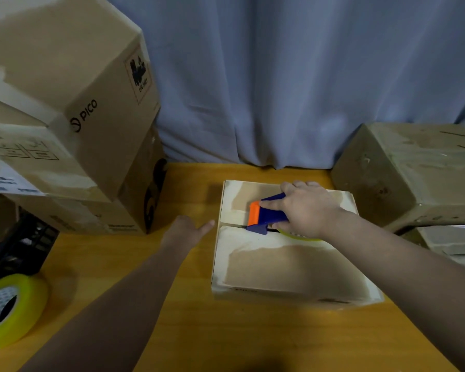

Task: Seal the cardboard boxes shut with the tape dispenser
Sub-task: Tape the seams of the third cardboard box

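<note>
Right hand (304,208): gripped blue-orange tape dispenser (266,216) on cardboard box (279,267) seam. Left hand (188,229): loose, empty, just beside box's left edge.

Reference item: the middle box (293,267), which stands on the table (199,331).

- On it: the tape dispenser (266,213), over the centre seam, with the right hand (306,210) on top of it.
- Just left of it: the left hand (188,229), above the table.
- Left and behind it: a lower box (134,200) with a tilted box (65,89) resting on top.
- Far left: a crate (24,245); nearer the viewer, a roll of tape (14,307).
- Right and behind it: a side box (414,173), with a further box (451,242) in front of that.
- Behind it: a curtain (279,76).
</note>
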`<act>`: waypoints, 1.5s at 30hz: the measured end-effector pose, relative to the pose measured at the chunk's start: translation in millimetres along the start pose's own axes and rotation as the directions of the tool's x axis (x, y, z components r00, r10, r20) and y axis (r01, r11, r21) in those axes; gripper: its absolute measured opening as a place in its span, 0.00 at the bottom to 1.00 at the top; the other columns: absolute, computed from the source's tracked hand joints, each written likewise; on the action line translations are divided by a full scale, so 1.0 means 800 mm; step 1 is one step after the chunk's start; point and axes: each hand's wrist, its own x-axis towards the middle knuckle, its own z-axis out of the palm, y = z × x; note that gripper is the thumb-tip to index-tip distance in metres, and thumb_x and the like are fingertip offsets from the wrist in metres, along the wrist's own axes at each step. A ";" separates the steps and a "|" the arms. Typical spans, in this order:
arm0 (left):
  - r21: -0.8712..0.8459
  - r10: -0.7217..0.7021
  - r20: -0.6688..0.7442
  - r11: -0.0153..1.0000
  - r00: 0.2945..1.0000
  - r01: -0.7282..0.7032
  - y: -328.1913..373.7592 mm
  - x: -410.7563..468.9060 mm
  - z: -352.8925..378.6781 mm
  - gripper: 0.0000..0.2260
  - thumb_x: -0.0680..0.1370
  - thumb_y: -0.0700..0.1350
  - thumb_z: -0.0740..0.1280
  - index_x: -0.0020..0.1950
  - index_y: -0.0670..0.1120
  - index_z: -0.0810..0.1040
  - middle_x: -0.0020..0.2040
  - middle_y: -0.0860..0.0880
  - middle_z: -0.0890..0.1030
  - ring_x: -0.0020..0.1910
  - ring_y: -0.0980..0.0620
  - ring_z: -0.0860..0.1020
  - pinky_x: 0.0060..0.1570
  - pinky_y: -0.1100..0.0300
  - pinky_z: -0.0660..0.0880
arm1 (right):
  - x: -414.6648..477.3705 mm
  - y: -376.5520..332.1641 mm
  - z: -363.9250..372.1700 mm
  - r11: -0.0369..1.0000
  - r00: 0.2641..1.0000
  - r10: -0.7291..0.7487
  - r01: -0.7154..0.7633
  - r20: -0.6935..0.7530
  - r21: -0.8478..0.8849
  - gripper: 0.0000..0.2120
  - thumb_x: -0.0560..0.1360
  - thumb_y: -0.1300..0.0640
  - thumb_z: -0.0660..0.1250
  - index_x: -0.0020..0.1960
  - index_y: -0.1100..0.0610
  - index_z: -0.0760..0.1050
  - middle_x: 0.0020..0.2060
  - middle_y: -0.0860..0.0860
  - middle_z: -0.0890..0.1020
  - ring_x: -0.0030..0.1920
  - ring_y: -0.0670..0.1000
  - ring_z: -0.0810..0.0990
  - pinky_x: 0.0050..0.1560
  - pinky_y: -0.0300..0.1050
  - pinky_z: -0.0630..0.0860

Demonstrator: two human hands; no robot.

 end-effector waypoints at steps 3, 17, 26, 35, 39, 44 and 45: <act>0.128 -0.041 -0.043 0.991 0.998 0.047 0.007 -0.004 -0.019 0.45 0.74 0.66 0.65 0.76 0.37 0.52 0.72 0.38 0.63 0.69 0.38 0.66 0.62 0.46 0.68 | -0.001 -0.001 0.000 1.000 1.000 -0.001 0.001 -0.006 -0.001 0.28 0.78 0.37 0.56 0.76 0.39 0.54 0.63 0.53 0.70 0.62 0.55 0.69 0.58 0.50 0.67; -0.705 0.055 0.398 0.657 0.916 0.267 0.023 -0.048 0.041 0.51 0.57 0.81 0.45 0.66 0.49 0.76 0.59 0.44 0.81 0.59 0.43 0.78 0.65 0.44 0.70 | -0.006 -0.003 0.000 1.000 1.000 0.011 -0.011 -0.006 0.010 0.27 0.78 0.36 0.56 0.75 0.38 0.56 0.61 0.53 0.70 0.60 0.55 0.69 0.57 0.49 0.65; -0.178 0.320 0.095 0.937 0.943 -0.300 0.031 -0.054 0.022 0.45 0.72 0.73 0.52 0.79 0.46 0.46 0.79 0.45 0.44 0.78 0.46 0.46 0.75 0.47 0.46 | -0.004 0.013 -0.010 0.962 0.990 0.135 -0.139 0.036 0.235 0.26 0.79 0.36 0.49 0.74 0.44 0.63 0.61 0.53 0.73 0.63 0.56 0.71 0.56 0.50 0.68; 0.440 0.706 0.259 0.521 0.659 -0.731 0.039 -0.094 0.030 0.64 0.59 0.79 0.59 0.71 0.44 0.22 0.72 0.47 0.23 0.70 0.52 0.23 0.68 0.58 0.27 | 0.052 0.074 -0.036 0.800 0.844 -0.064 -0.276 0.533 0.534 0.47 0.70 0.38 0.70 0.78 0.46 0.44 0.76 0.51 0.59 0.69 0.55 0.69 0.60 0.44 0.71; 0.411 0.686 0.263 0.557 0.678 -0.722 0.034 -0.102 0.032 0.65 0.58 0.76 0.64 0.66 0.48 0.16 0.68 0.53 0.19 0.69 0.57 0.23 0.68 0.61 0.26 | 0.074 0.085 -0.028 0.779 0.751 -0.208 -0.260 0.627 0.571 0.46 0.72 0.40 0.69 0.78 0.45 0.42 0.75 0.53 0.60 0.66 0.54 0.71 0.59 0.45 0.74; 0.465 0.689 0.196 0.561 0.698 -0.684 0.028 -0.101 0.040 0.63 0.61 0.79 0.61 0.69 0.47 0.20 0.71 0.50 0.22 0.71 0.56 0.25 0.71 0.59 0.28 | 0.085 0.091 -0.011 0.655 0.729 -0.340 -0.270 0.594 0.706 0.38 0.75 0.46 0.67 0.77 0.44 0.48 0.60 0.51 0.74 0.48 0.49 0.81 0.38 0.39 0.80; 0.468 0.684 0.185 0.570 0.705 -0.675 0.029 -0.101 0.041 0.63 0.61 0.79 0.60 0.70 0.46 0.20 0.71 0.50 0.22 0.72 0.55 0.26 0.71 0.59 0.29 | 0.084 0.092 -0.009 0.629 0.733 -0.354 -0.272 0.580 0.728 0.36 0.75 0.48 0.67 0.77 0.43 0.51 0.57 0.50 0.75 0.46 0.48 0.82 0.35 0.38 0.79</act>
